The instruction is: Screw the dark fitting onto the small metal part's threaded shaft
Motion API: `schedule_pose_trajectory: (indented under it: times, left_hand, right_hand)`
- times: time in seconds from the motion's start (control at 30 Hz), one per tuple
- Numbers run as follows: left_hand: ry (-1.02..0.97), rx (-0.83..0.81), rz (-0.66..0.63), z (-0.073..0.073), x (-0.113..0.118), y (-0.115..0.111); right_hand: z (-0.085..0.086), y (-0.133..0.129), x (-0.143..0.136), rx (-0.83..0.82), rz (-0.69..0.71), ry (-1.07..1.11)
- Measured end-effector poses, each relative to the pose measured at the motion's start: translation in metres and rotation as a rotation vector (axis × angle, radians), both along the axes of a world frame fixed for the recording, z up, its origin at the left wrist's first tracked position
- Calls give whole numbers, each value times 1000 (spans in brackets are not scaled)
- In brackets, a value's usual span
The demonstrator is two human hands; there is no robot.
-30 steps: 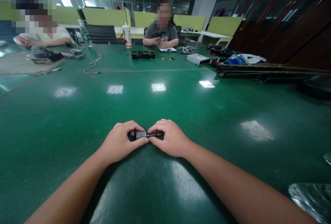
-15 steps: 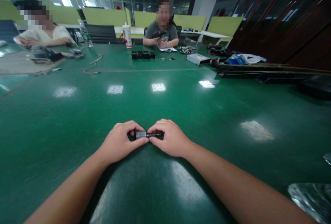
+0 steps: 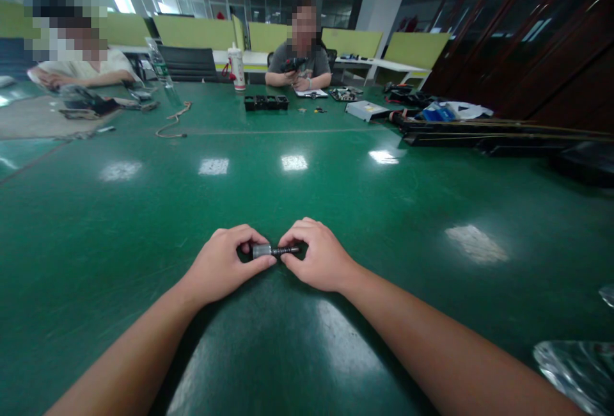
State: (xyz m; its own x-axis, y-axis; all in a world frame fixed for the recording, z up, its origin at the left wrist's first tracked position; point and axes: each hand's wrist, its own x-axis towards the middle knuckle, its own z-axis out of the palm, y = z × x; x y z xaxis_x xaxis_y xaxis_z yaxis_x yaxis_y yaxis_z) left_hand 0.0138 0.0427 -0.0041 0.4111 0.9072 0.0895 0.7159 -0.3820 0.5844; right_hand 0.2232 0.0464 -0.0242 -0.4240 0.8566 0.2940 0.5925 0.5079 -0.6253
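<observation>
A glossy green bench (image 3: 144,224) fills the frame; a black tray (image 3: 265,102), white bottle (image 3: 236,67) and rope (image 3: 173,119) are seen at upper centre.

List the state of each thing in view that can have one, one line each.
left hand: grip closed on the small rod's grey end
right hand: grip closed on the rod's dark end
small rod: level, held just over the green table
white bottle: upright, capped
black tray: flat on table

Bare tabletop (image 3: 297,192) lies open around both hands; only crinkled plastic (image 3: 575,374) (near right) and far clutter (image 3: 265,102) obstruct.
</observation>
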Motion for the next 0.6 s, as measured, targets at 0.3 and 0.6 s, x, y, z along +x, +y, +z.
schedule_pose_trajectory:
  times: [0.3,0.6]
  left_hand:
    - [8,-6,2,0,0,0]
    - [-14,-38,76,1,0,0]
  right_hand:
    - [1,0,0,13,-65,-71]
    - [3,2,3,-20,-289,-137]
